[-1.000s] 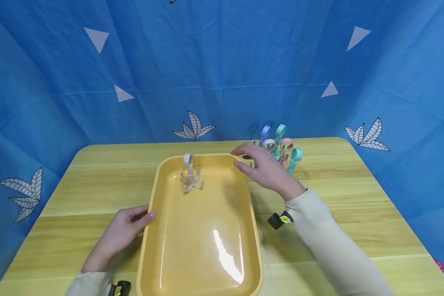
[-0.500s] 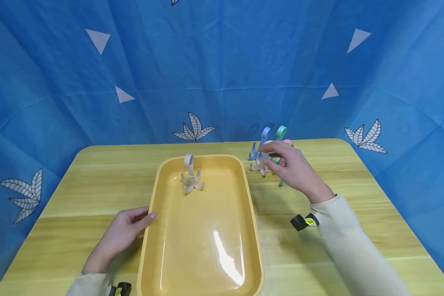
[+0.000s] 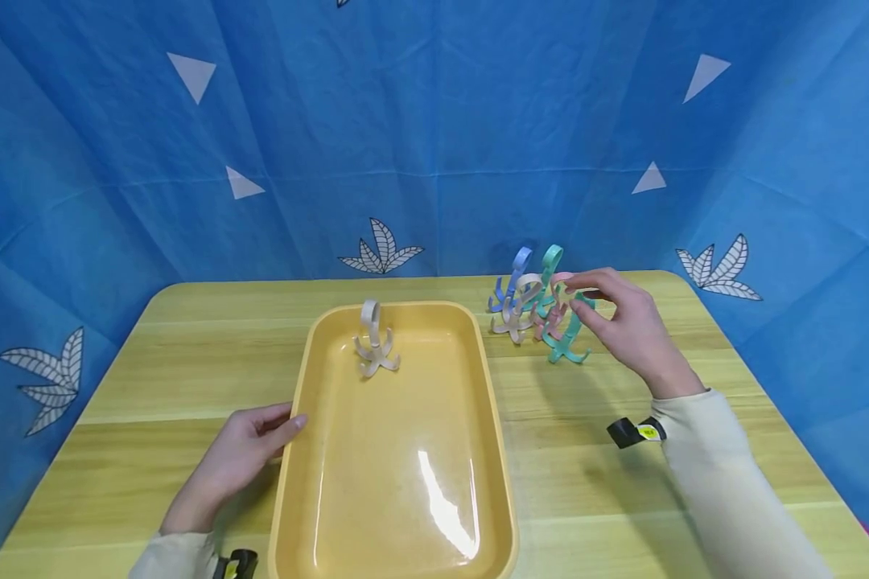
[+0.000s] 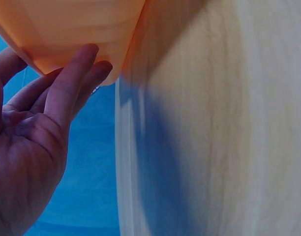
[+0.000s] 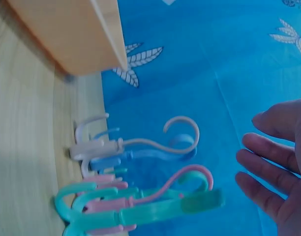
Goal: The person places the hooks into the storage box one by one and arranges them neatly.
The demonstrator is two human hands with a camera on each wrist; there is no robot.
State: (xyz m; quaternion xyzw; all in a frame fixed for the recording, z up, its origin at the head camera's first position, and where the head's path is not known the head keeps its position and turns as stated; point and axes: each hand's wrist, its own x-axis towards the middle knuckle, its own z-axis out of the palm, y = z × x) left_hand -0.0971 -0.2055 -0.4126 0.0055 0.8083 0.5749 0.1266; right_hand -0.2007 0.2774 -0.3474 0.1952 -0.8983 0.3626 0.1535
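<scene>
A mint-green plastic hook [image 3: 571, 331] stands upright on the table at the front of a tight cluster, its flat stem rising from curved, upturned prongs to a curled top. The right hand [image 3: 628, 320] is just beside that top, thumb and fingers parted and grasping nothing, as the right wrist view shows. Behind the hook, partly blocked by it, is a pink plastic hook [image 3: 553, 319] of the same form; an off-white plastic hook [image 3: 510, 322], a periwinkle-blue plastic hook [image 3: 513, 279] and a second green plastic hook [image 3: 546, 277] crowd close by, overlapping in view. All look smooth. To the left of the cluster sits a glossy yellow rectangular tray [image 3: 394, 450] with rounded corners and raised walls, a white streak of glare across its floor. One beige plastic hook [image 3: 375, 351] stands inside, near its far end. The left hand [image 3: 240, 452] pinches the tray's left rim, thumb over the edge and fingers against the outer wall. The pale wood-grain table [image 3: 181, 346] meets a creased blue cloth [image 3: 434, 121] printed with white leaves and triangles.
</scene>
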